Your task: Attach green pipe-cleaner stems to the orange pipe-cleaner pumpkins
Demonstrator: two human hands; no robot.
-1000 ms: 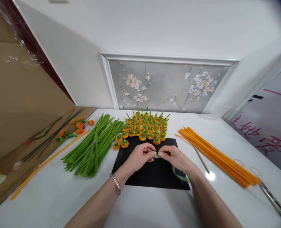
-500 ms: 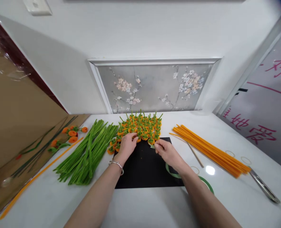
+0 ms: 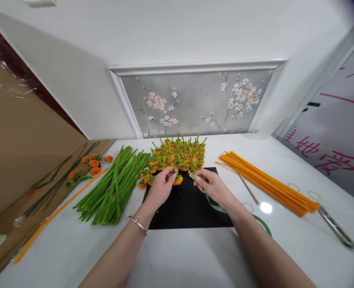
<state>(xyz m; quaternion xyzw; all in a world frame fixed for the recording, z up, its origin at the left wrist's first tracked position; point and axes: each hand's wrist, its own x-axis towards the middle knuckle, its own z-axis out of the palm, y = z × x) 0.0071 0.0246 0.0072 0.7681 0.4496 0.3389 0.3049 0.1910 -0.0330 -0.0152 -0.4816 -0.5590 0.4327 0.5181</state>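
Note:
My left hand (image 3: 162, 185) pinches the short green stem of an orange pipe-cleaner flower (image 3: 178, 180), whose orange head hangs downward over the black mat (image 3: 191, 208). Facing it, my right hand (image 3: 208, 183) is closed on the end of a green tape (image 3: 215, 206), a pale bit of which shows at the fingertips. The tape trails down behind my right wrist to its roll (image 3: 262, 225), partly hidden by the forearm. Just beyond both hands stand many similar orange flowers (image 3: 177, 154), heads down and green stems up, in a dense cluster.
Left of the mat lies a heap of green pipe cleaners (image 3: 114, 188). Finished-looking orange flowers (image 3: 94, 163) rest on cardboard farther left. At right are a bundle of orange pipe cleaners (image 3: 267, 182), a thin stick (image 3: 249, 189), rubber bands and a metal-handled cutter (image 3: 337, 228).
My left hand has picked up one orange flower from the cluster and drawn it slightly nearer. The right hand still holds the tape end. The view has tilted a little.

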